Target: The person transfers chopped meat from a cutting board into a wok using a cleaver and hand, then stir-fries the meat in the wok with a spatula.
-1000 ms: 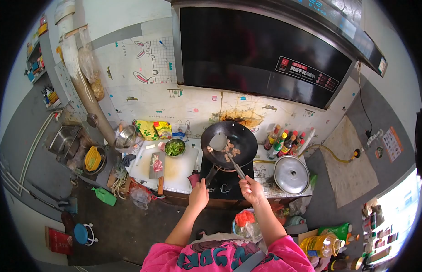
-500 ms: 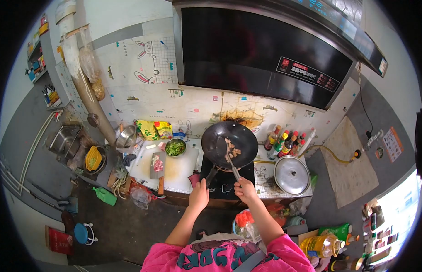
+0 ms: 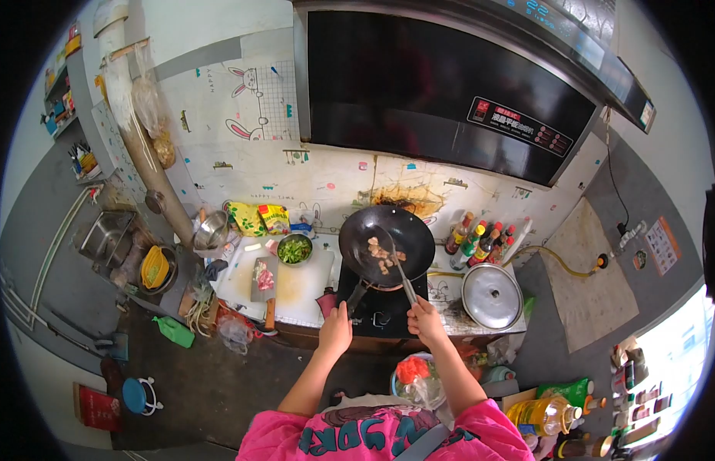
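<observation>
My left hand (image 3: 336,330) is closed around the handle of a black wok (image 3: 355,240) on the stove (image 3: 380,311). My right hand (image 3: 426,321) grips a long-handled spatula (image 3: 408,290), and its far end reaches into the wok among the browned pieces of meat (image 3: 383,253). Left of the stove lies a white cutting board (image 3: 302,290). A cleaver (image 3: 270,309) with chopped pinkish bits (image 3: 264,274) on its blade rests there, and a metal bowl of chopped greens (image 3: 295,250) stands at its back edge.
Right of the stove are a metal lid (image 3: 492,297) and several sauce bottles (image 3: 471,241). A yellow gas hose (image 3: 553,252) runs behind them. The range hood (image 3: 419,84) overhangs the stove. Below the counter edge stands a basin with a red bag (image 3: 412,370).
My right hand has moved slightly right with the spatula, which now slants more to the left at its far end. The meat pieces have shifted leftward in the wok.
</observation>
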### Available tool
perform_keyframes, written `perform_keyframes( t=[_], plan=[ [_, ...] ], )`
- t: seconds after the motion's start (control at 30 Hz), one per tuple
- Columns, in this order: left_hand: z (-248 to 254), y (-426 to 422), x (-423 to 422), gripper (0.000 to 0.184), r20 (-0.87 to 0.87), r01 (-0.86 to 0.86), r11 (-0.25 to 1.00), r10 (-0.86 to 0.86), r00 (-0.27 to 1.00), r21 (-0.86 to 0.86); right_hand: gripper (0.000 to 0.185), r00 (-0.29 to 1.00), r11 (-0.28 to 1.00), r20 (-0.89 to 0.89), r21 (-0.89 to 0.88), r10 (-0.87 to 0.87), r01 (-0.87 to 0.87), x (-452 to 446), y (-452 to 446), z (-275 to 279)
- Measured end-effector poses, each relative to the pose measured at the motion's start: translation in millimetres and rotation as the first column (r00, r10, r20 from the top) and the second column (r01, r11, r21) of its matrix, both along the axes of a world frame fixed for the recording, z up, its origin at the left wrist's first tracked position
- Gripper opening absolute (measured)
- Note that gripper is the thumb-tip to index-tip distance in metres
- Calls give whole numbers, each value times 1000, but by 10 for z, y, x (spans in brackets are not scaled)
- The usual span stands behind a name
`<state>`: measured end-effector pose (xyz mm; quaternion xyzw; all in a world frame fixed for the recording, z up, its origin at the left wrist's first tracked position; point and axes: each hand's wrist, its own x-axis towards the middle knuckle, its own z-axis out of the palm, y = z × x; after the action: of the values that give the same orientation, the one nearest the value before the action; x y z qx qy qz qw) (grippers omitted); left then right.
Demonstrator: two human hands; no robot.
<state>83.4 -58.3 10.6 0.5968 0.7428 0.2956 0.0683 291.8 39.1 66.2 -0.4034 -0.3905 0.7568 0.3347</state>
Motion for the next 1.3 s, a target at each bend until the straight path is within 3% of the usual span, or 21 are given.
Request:
perform_keyframes(
  t=[0.2, 0.4, 0.73, 0.93, 1.3],
  plan=[
    [9, -4, 0, 49, 6, -5, 1000, 5, 1000, -4, 22, 997, 999, 70, 22, 31, -32, -98, -46, -31],
    [-4, -3, -6, 49, -7, -9, 1000, 9, 1000, -11, 27, 981, 993, 182, 105, -72, 53, -74, 7, -71],
    [59, -14, 7, 49, 16, -4, 999, 5, 1000, -31, 34, 978, 995, 194, 54, 72, -84, 11, -67, 55],
    [12, -13, 2, 49, 12, -8, 1000, 9, 1000, -19, 35, 979, 998, 205, 66, -13, -1, -24, -3, -72],
    [58, -14, 11, 48, 21, -8, 1000, 8, 1000, -21, 36, 960, 994, 276, 81, 44, -69, -11, 3, -159]
  ],
)
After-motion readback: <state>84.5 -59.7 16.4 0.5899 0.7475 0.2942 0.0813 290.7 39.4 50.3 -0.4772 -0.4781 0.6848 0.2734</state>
